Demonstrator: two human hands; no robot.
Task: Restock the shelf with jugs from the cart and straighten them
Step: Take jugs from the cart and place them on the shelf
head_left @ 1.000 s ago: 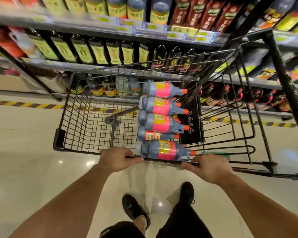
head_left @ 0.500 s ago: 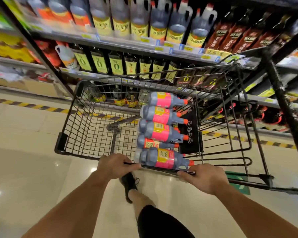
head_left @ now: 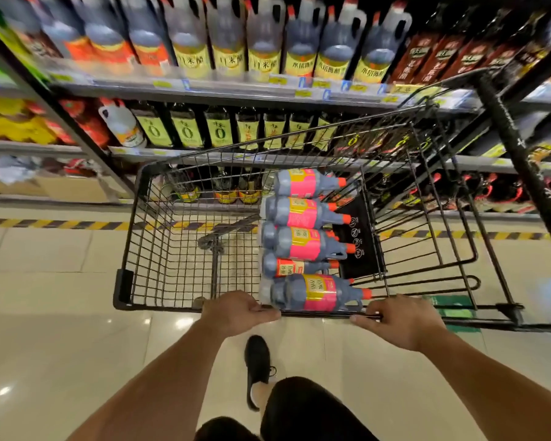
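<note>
Jugs (head_left: 303, 243) with pink-and-yellow labels and orange caps are lying on their sides, stacked along the right part of the black wire cart (head_left: 123, 286), caps pointing right. The person's left hand (head_left: 236, 313) is gripping the cart's near rim just left of the nearest jug (head_left: 315, 292), fingers curled over the bar. The right hand (head_left: 404, 323) is gripping the same rim just right of it. The shelf (head_left: 223, 92) ahead is carrying upright yellow-labelled bottles (head_left: 261, 43).

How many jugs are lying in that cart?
5 visible, on their sides in a row along the cart's right side: farthest jug, second jug, third jug, half-buried fourth jug, nearest jug. More may lie hidden underneath.
</note>
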